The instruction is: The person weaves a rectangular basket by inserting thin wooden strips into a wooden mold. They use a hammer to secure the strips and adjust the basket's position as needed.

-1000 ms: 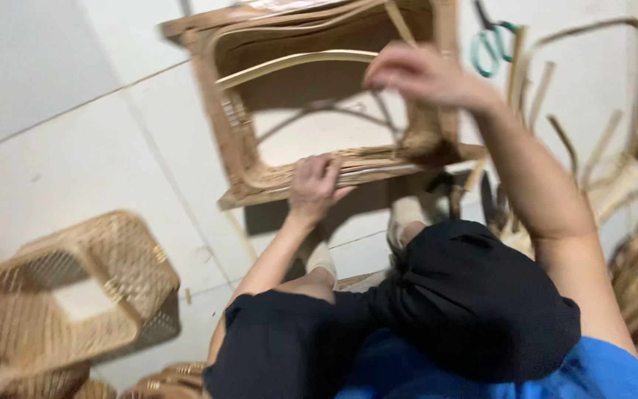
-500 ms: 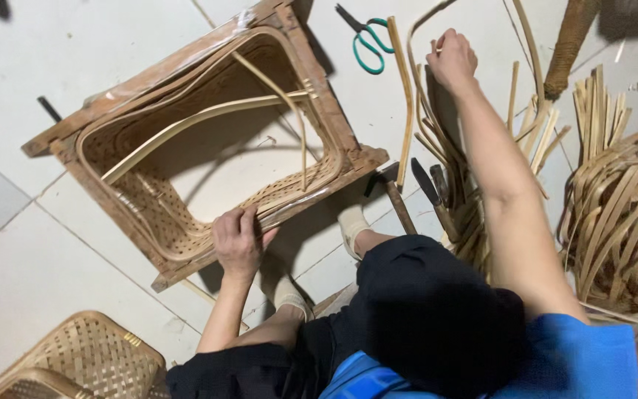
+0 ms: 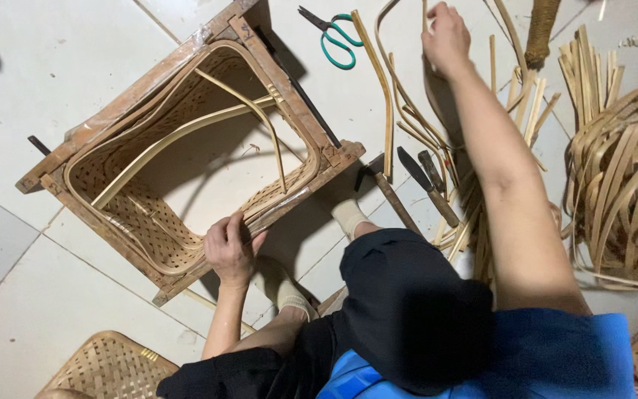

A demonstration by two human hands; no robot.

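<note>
While the fingers of the left hand (image 3: pixel 229 247) curl over the near rim of the half-woven basket (image 3: pixel 179 177), gripping both the rim and the edge of the wooden frame (image 3: pixel 300 111) that encloses it, the right hand (image 3: pixel 446 37) is stretched far out to the loose bamboo strips (image 3: pixel 407 125) on the tiled floor (image 3: pixel 53 81), its fingers closed around what looks like one thin strip. The basket sits inside the frame directly ahead of the knees, tilted on the floor. By my judgement the work is partway: the lower walls show a tight lattice, yet the middle is open, and a few long splints merely arch across the opening unfixed, so the rim and upper weave remain to do. Green-handled scissors (image 3: pixel 337 37) lie beyond the frame, a knife (image 3: pixel 426 185) beside the strips, and a bundle of splints (image 3: pixel 618 177) at the right. Whether the right fingers truly hold a strip is hard to make out; finished baskets at the bottom edges are cut off.
</note>
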